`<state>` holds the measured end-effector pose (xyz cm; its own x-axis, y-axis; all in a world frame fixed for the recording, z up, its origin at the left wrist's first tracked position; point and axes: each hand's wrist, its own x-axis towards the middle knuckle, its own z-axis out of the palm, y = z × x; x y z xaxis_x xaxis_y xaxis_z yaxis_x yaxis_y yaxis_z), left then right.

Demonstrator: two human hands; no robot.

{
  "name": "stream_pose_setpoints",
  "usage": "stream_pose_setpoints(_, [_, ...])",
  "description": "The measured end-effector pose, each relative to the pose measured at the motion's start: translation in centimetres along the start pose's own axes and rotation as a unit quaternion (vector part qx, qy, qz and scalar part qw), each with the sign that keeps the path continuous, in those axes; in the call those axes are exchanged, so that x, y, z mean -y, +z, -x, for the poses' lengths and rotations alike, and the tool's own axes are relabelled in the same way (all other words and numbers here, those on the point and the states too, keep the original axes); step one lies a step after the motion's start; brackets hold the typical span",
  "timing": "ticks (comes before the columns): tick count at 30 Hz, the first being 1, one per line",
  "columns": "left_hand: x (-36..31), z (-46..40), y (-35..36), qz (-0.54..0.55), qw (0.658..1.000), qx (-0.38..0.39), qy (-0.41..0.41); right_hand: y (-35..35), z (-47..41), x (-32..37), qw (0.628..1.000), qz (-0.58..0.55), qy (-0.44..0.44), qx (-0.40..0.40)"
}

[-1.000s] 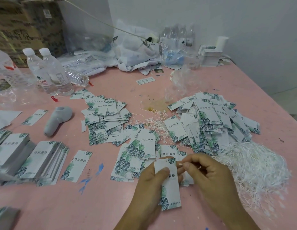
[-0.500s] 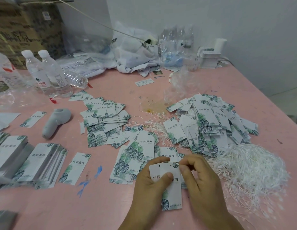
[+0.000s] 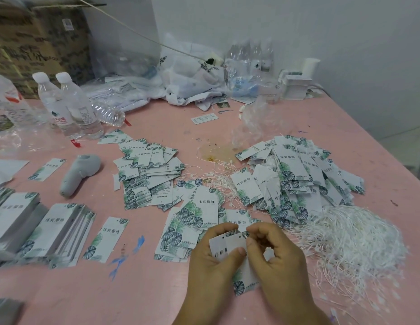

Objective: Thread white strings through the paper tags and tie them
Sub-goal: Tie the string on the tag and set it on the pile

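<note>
Nearest the camera, the left hand (image 3: 211, 261) grips a pair of paper tags (image 3: 227, 248) low over the pink bench (image 3: 157, 296), thumb pressed across their printed face, two punched holes showing at the top edge. The right hand (image 3: 278, 256) meets them from the right, its fingers (image 3: 252, 240) curled and pinching the tags' upper corner; whether a string runs between them cannot be told. Just right of the hands lies a loose heap of white strings (image 3: 354, 240). Beyond the hands, leaf-printed tags lie scattered (image 3: 195, 214), with a larger pile (image 3: 298, 179) behind the strings and another (image 3: 148, 172) to the left. Neat tag stacks (image 3: 61, 231) sit at far left, near a grey handheld tool (image 3: 80, 171). Farther back stand two water bottles (image 3: 70, 106), with plastic bags (image 3: 188, 78) against the wall.
</note>
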<state>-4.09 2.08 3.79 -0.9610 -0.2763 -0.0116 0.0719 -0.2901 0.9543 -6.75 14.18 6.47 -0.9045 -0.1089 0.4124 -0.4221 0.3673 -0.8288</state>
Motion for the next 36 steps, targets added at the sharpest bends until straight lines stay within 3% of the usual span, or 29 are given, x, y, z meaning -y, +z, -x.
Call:
stream_pose_setpoints(19, [-1.2, 0.5, 0.6, 0.005, 1.000, 0.005, 0.004, -0.1, 0.2, 0.5, 1.000, 0.022, -0.004, 0.014])
stream_pose_setpoints(32, [-1.2, 0.4, 0.0, 0.007, 0.999, 0.040, 0.002, -0.4, -0.1, -0.3, 0.997, -0.032, 0.060, 0.044])
stream_pose_setpoints(36, [-1.1, -0.1, -0.4, 0.084, 0.995, 0.038, -0.041, -0.4, -0.2, -0.9, 0.994, -0.048, 0.088, 0.054])
